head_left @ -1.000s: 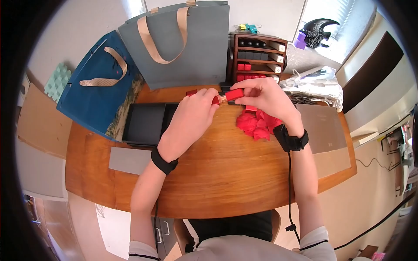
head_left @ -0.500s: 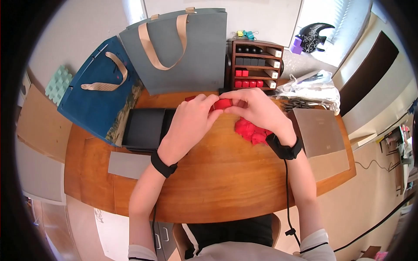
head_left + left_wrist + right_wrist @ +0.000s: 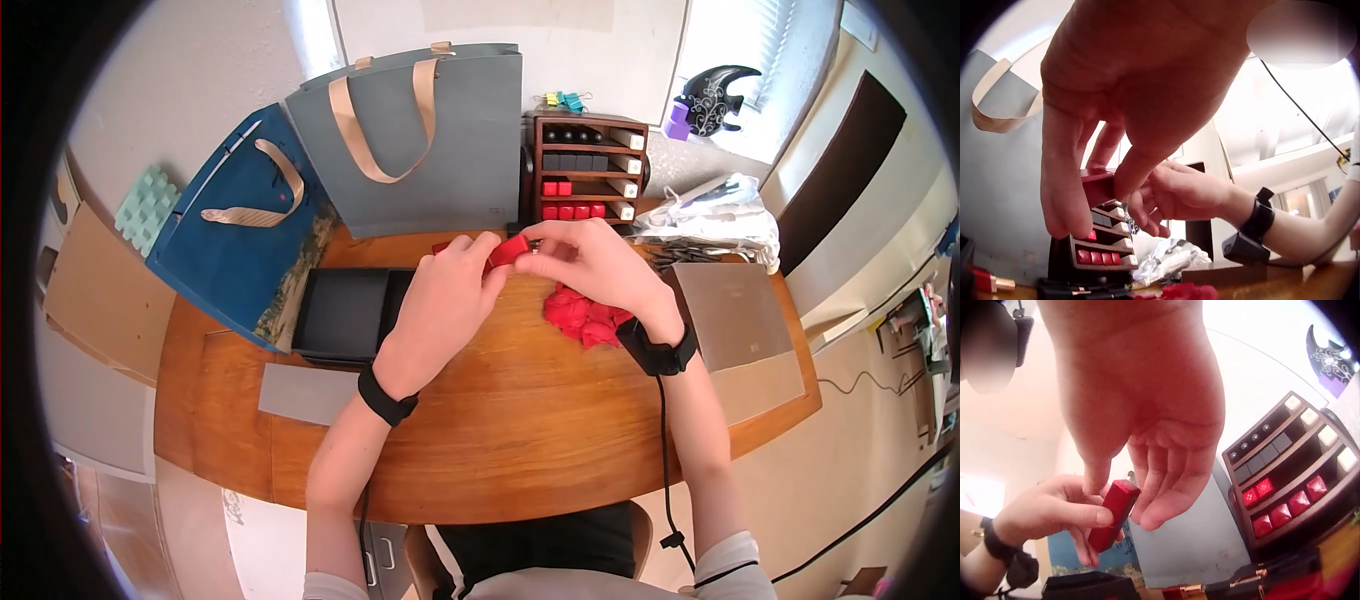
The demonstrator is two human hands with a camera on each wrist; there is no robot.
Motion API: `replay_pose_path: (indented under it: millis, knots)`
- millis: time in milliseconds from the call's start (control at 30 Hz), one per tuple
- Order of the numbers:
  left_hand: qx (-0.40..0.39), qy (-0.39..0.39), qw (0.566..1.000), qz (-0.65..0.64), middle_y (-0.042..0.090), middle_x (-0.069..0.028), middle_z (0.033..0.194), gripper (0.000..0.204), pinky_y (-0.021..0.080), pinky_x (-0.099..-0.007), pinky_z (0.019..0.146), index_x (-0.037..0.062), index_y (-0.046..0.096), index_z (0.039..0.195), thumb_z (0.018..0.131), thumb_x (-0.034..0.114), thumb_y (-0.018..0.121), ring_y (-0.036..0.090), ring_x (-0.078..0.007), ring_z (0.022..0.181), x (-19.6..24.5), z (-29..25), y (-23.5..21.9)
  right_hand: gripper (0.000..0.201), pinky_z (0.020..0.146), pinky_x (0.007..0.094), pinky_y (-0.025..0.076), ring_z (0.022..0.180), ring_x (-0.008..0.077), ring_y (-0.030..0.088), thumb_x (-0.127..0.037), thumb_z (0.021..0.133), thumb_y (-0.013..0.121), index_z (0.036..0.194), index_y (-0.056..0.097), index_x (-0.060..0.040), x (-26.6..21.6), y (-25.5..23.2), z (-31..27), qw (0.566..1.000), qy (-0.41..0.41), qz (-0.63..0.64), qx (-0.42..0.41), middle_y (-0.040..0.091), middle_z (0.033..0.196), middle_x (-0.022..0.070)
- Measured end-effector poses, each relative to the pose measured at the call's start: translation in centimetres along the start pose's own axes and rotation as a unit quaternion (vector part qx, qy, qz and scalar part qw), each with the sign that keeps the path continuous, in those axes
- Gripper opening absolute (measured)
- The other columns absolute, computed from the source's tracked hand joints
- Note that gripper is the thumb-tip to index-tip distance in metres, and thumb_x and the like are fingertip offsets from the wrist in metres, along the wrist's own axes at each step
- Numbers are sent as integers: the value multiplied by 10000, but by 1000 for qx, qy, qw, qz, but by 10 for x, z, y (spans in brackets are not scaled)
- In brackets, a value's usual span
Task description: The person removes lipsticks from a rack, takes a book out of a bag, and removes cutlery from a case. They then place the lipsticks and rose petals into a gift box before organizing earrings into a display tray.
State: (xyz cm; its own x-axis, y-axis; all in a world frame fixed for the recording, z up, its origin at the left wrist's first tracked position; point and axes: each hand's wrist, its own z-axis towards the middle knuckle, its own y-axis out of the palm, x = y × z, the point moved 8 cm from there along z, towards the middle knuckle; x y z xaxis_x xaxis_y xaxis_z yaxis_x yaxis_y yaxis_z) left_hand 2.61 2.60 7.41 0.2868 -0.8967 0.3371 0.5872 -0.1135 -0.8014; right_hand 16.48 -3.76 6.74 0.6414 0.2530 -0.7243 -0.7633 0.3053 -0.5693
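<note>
Spanning mid-frame, wooden table [image 3: 480, 430] has open room toward its curved front edge. Gray paper bag [image 3: 455, 110] upper left of center, near white wall [image 3: 640, 40]. Left hand [image 3: 435, 300] pinches red lipstick case [image 3: 1113, 515], tilted, between the hands; right hand [image 3: 605, 265] curves loosely by its upper end, can't tell if gripping.

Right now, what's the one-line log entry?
left grip: holds red stick | right grip: fingers beside it, contact unclear | red pile: on table
</note>
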Motion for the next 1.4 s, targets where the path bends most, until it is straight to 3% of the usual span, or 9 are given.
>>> replay_pose_path:
  millis: [200, 500, 600, 800, 900, 1033, 1133, 1233, 1400]
  knots:
    - [2, -2, 1000, 12, 691, -182, 910, 251, 553, -432, 687, 10, 668, 1117, 922, 154, 732, 688, -378, 778, 3, 0, -2, 396, 571, 355, 464, 580, 247, 619, -368, 994, 676, 952, 749, 20, 12, 5, 3, 1000, 7, -10, 15, 657, 678, 154]
    - [5, 12, 1000, -13, 694, -163, 979, 264, 569, -408, 723, 9, 667, 1125, 907, 130, 752, 708, -338, 803, 2, -2, -1, 353, 603, 356, 494, 599, 239, 626, -284, 937, 680, 847, 684, 57, 10, 6, 1, 999, 39, -3, 14, 674, 696, 153]
    - [0, 19, 1000, -22, 691, -169, 1008, 266, 569, -408, 734, 10, 664, 1134, 907, 119, 747, 708, -341, 823, 1, -2, 1, 303, 593, 280, 463, 636, 98, 569, -245, 950, 678, 876, 682, 49, 16, 8, 0, 998, 54, -9, -23, 643, 698, 61]
    - [-27, 50, 998, -24, 688, -190, 1030, 288, 565, -436, 753, 10, 621, 1204, 929, 73, 673, 703, -372, 853, 5, -3, 8, 274, 563, 264, 467, 599, 89, 592, -228, 895, 715, 832, 700, 38, 29, 6, -4, 987, 120, 100, -23, 625, 646, 41]
    - [-58, 12, 998, -9, 688, -231, 985, 346, 560, -463, 758, -1, 551, 1282, 949, 64, 620, 700, -396, 858, 0, -5, 14, 339, 600, 310, 522, 617, 149, 668, -282, 848, 729, 829, 726, 56, 36, -9, -7, 987, 156, 15, -41, 660, 639, 104]
    - [-127, -82, 988, 11, 693, -246, 825, 384, 553, -492, 730, -5, 466, 1341, 988, 105, 570, 701, -415, 801, -6, -5, 14, 369, 641, 353, 542, 609, 258, 664, -311, 789, 743, 765, 721, 56, 45, -52, -12, 970, 181, -133, 93, 654, 632, 168]
    - [-105, -67, 990, 72, 683, -206, 706, 301, 548, -486, 675, -1, 561, 1233, 1011, 201, 591, 697, -409, 722, -3, -6, 14, 400, 673, 408, 560, 667, 343, 697, -361, 813, 761, 802, 737, 38, 51, -80, -19, 942, 178, -197, 205, 682, 678, 197]
    - [-94, -23, 992, 85, 679, -191, 679, 289, 544, -481, 644, 8, 637, 1106, 1006, 279, 629, 695, -401, 695, -5, -7, 20, 392, 629, 385, 523, 625, 284, 666, -343, 833, 761, 806, 713, 45, 58, -82, -21, 911, 151, -256, 287, 677, 674, 154]
    - [-102, -27, 992, 63, 685, -187, 706, 301, 551, -471, 655, 13, 664, 1025, 981, 311, 668, 695, -393, 701, -1, -7, 15, 385, 653, 410, 540, 664, 323, 687, -359, 842, 762, 834, 705, 22, 70, -73, -14, 895, 143, -280, 315, 697, 712, 165]
